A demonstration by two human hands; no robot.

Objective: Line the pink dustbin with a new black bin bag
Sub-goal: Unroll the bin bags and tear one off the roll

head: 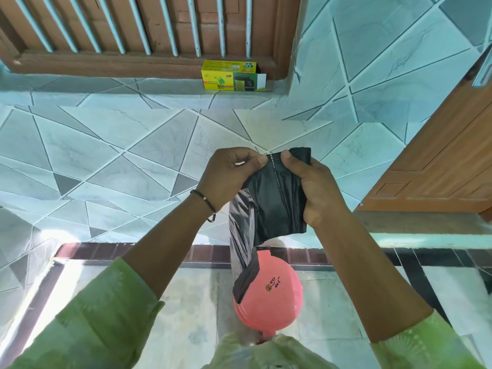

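In front of the tiled wall (pixel 111 145), you held a black bin bag (pixel 277 198) up with both hands. Your left hand (pixel 226 177) was curled, and its thumb and fingers pinched the top edge of the bag, just left of a dotted tear line (pixel 275 177). Your right hand (pixel 314 187) gripped the bag on the other side of that line, with the thumb pressed on the front and the fingers wrapped behind. The two hands were close together, with only the tear line between them. A thin black bracelet (pixel 206 205) sat on your left wrist. Your sleeves (pixel 101 323) were green.

A long part of the black plastic hung down from your left hand side. Its low end touched the top of the pink dustbin (pixel 274 294). The pink dustbin stood on the floor (pixel 191 323) right below your hands, close to your body. Its round lid was shut and had small writing on it.

Farther back, a yellow bin bag box (pixel 231 75) sat on the ledge under the window bars (pixel 143 25). One end flap of the box was open. A brown door (pixel 447 155) stood on the right.
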